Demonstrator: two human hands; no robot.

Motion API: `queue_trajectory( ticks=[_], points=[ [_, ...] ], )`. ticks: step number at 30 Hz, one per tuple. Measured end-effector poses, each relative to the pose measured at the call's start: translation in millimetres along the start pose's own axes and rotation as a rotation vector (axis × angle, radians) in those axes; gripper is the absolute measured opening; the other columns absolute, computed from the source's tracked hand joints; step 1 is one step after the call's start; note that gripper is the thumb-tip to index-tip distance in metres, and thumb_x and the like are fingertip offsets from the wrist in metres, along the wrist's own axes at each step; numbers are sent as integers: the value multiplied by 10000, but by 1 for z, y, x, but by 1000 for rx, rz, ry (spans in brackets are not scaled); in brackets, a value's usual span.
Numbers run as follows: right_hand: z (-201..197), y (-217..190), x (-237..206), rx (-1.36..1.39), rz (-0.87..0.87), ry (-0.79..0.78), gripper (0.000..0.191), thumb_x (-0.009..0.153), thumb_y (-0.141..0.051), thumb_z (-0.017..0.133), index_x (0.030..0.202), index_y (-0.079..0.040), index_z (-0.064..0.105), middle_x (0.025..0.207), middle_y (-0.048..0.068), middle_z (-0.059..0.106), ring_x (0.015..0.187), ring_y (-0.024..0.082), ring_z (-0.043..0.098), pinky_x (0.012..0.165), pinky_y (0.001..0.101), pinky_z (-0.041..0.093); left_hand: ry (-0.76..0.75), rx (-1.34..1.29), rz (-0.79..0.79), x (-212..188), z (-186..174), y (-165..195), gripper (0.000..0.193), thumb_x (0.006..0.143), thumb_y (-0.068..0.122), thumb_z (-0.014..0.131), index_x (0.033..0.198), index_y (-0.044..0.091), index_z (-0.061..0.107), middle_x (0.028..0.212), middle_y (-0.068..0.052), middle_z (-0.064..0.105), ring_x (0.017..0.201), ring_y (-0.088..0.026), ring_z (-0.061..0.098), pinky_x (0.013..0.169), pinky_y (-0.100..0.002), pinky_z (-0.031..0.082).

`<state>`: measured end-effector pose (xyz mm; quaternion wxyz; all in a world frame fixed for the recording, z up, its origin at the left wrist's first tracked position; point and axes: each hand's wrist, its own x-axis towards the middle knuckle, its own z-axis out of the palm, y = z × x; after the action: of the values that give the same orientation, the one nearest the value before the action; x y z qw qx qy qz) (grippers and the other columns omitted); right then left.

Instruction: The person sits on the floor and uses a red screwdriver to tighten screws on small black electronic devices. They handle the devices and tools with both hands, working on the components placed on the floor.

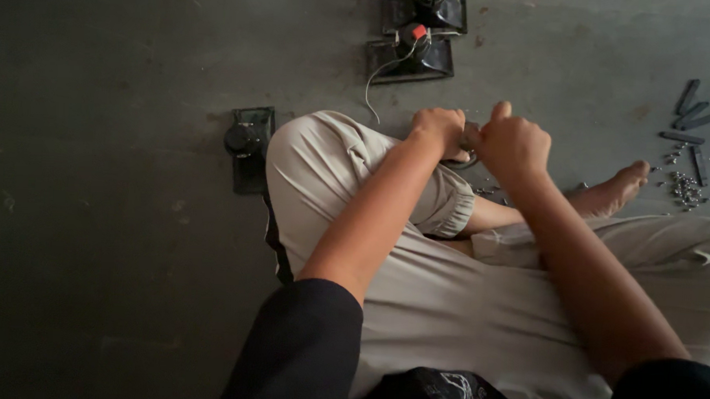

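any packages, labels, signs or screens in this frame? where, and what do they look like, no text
None visible: no package, sign or screen.
Nearest to a label: a small red patch on the dark square-based part at top centre of the floor; too small to tell whether it is a tag or a cap.
Both hands, left hand and right hand, close on a small dark part.

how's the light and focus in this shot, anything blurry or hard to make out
Head view: dim, flat light, dark grey floor murky at the left; both hands, left hand and right hand, look slightly soft; the small dark part between them is mostly hidden; the pile of small silvery screws stays readable.
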<state>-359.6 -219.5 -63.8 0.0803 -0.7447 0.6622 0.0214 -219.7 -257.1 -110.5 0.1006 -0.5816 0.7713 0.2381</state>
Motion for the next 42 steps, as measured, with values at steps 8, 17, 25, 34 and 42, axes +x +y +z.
queue_trajectory(
  ticks=[8, 17, 25, 34, 42],
  points=[
    [2, 43, 15, 381, -580, 74, 487, 798, -238, 802, 1224, -42, 672, 1138, 235, 713, 1040, 404, 678, 847, 473, 565, -72, -84, -62, -3, -6, -2, 736, 686, 644, 820, 1222, 154, 705, 1245, -66, 724, 1172, -255, 692, 961, -418, 564],
    [30, 55, 28, 600, -28, 1, 388, 854, -297, 828, 1066, 9, 719, 927, 178, 740, 812, 285, 722, 737, 421, 558, -57, -59, -42, 1, -3, -3, 752, 660, 655, 840, 1185, 129, 727, 1213, -64, 729, 1145, -247, 694, 931, -408, 568],
    [38, 112, 38, 412, 242, -13, 608, 805, -336, 835, 1198, 66, 605, 959, 240, 719, 879, 384, 700, 747, 474, 540, -27, -14, -42, 1, 4, -6, 738, 685, 721, 794, 1135, 135, 767, 1178, -72, 744, 1107, -261, 711, 898, -410, 574],
    [38, 117, 11, 5, -131, 4, 519, 803, -271, 830, 1295, -190, 688, 1262, 155, 678, 1152, 413, 619, 938, 489, 521, -12, 87, -116, -24, -18, 5, 959, 725, 953, 548, 1183, 133, 742, 1124, -66, 752, 1050, -245, 736, 801, -400, 591],
    [31, 111, 8, 1, -137, -396, 493, 814, -210, 808, 1298, -238, 720, 1190, 52, 774, 1105, 290, 729, 941, 442, 581, 214, -169, 27, -17, -12, -11, 840, 798, 516, 769, 1499, 197, 435, 1587, -231, 356, 1260, -386, 567, 924, -466, 529]
  ],
)
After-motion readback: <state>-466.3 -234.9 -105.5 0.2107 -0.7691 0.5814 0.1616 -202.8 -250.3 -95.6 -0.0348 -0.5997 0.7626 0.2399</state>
